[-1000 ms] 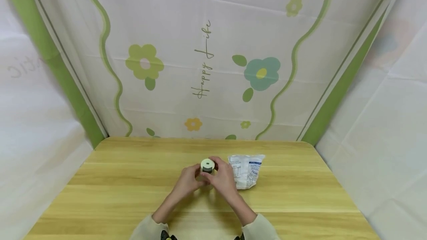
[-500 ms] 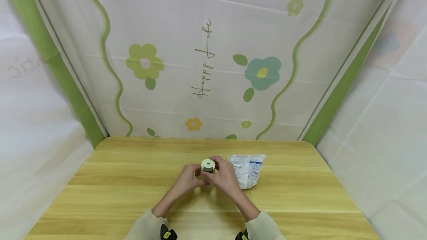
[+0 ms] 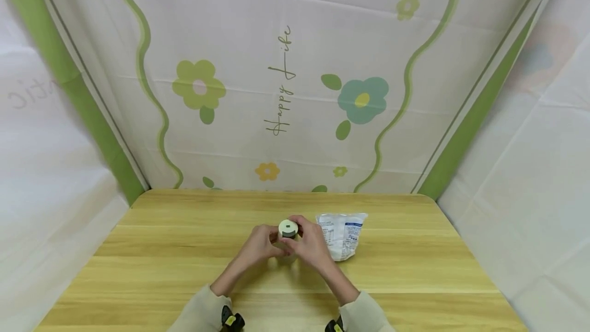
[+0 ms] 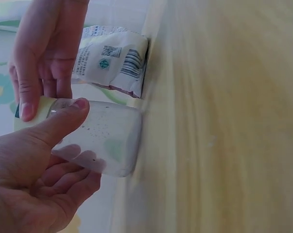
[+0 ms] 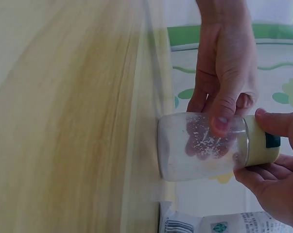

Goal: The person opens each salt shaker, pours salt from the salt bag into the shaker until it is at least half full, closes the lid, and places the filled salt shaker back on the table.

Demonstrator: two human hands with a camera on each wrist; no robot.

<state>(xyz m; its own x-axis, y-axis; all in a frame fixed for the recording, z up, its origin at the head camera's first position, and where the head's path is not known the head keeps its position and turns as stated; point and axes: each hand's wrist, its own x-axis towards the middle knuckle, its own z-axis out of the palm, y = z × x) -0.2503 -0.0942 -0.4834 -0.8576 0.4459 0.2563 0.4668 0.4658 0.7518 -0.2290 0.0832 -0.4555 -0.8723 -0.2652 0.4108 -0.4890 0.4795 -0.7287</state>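
A small clear bottle (image 5: 185, 165) with a pale yellow lid (image 3: 288, 226) stands upright on the table between both hands. White specks cling to the inside of its wall, and the lid carries a dark green patch. My left hand (image 3: 255, 245) grips the bottle's body, thumb on the near side and fingers behind. Higher up, my right hand (image 3: 315, 244) holds the lid between thumb and fingers. In the left wrist view the bottle's base meets the table, and the left hand partly hides the lid.
A white printed packet (image 3: 343, 237) sits on the wooden table (image 3: 184, 250) just right of the right hand. Behind the table hangs a white flowered curtain (image 3: 249, 65), with white fabric (image 3: 530, 193) at both sides.
Hands and bottle stay in nearly the same place, both still holding. The forearms have shifted slightly, and more of the dark wrist devices shows at the bottom edge.
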